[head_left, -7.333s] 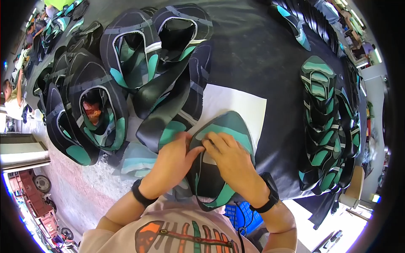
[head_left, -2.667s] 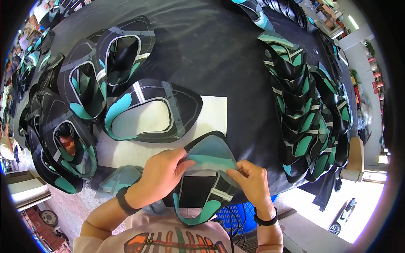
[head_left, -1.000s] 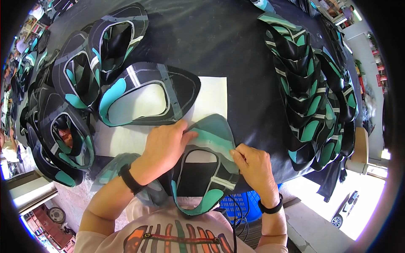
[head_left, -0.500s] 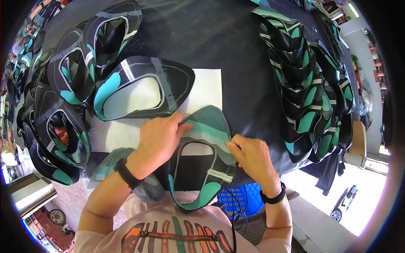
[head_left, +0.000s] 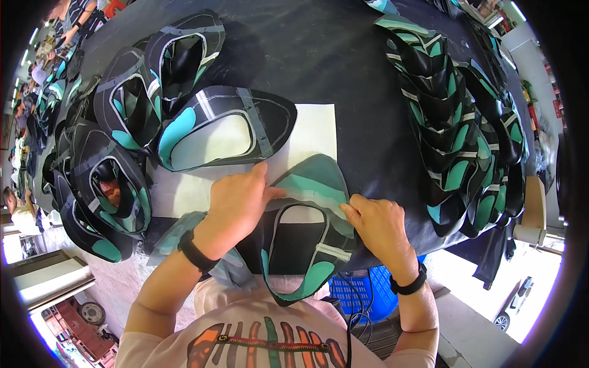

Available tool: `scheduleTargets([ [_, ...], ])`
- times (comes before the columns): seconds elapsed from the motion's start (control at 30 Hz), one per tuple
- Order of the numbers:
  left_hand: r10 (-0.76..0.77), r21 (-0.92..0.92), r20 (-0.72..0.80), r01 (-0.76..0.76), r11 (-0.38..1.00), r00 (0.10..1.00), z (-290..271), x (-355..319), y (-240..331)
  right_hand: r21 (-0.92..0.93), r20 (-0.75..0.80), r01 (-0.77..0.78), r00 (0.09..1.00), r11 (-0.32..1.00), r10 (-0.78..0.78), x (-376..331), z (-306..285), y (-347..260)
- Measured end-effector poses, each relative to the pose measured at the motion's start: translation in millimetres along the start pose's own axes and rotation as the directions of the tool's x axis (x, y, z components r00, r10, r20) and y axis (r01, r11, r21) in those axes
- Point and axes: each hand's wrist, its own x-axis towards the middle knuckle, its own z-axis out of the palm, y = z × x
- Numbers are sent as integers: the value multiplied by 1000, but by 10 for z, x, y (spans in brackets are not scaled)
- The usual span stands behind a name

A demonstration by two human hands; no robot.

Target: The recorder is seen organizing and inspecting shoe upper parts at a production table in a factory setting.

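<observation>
At the table's near edge lies a black shoe upper (head_left: 338, 240) with a teal heel patch and white strips, its heel end hanging toward my body. A sheer teal-and-grey toe piece (head_left: 313, 184) covers its front. My left hand (head_left: 240, 205) grips the left edge of the toe part between thumb and curled fingers. On the opposite edge, my right hand (head_left: 377, 224) pinches the upper with thumb and forefinger. Just beyond my left hand, another upper (head_left: 279, 126) rests on a white sheet (head_left: 322, 132). Sheer grey-teal pieces (head_left: 178, 236) are partly hidden under my left forearm.
Several stacked uppers (head_left: 116, 168) lie on the left of the black table (head_left: 331, 55). Overlapping rows of uppers (head_left: 451, 141) run along the right. A blue plastic basket (head_left: 380, 294) and a cable sit below the near edge. Other people (head_left: 73, 21) are at the far left.
The whole view has shifted slightly, so things appear further right. Both hands keep nearly the same hold on the upper.
</observation>
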Motion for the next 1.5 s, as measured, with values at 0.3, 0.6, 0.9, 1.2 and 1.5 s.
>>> scheduleTargets([
  [0.3, 164, 157, -144, -141, 977, 976, -484, -166, 561, 32, -3, -18, 1000, 999, 19, -9, 7, 41],
  [0.6, 527, -237, 90, -496, 835, 845, 234, 228, 577, 277, 83, -27, 997, 960, 4, -34, -55, 155],
  [0.9, 430, -86, 79, -424, 902, 899, 335, 178, 737, 541, -86, 127, 992, 831, -95, -364, -136, 153],
  [1.2, 418, 7, -50, -418, 908, 907, 353, 71, 814, 278, -320, 166, 945, 946, -72, -639, -332, -119],
  [1.5, 466, -413, -48, -442, 796, 883, 121, -62, 553, 314, -265, 415, 902, 854, -341, -977, 207, -983],
])
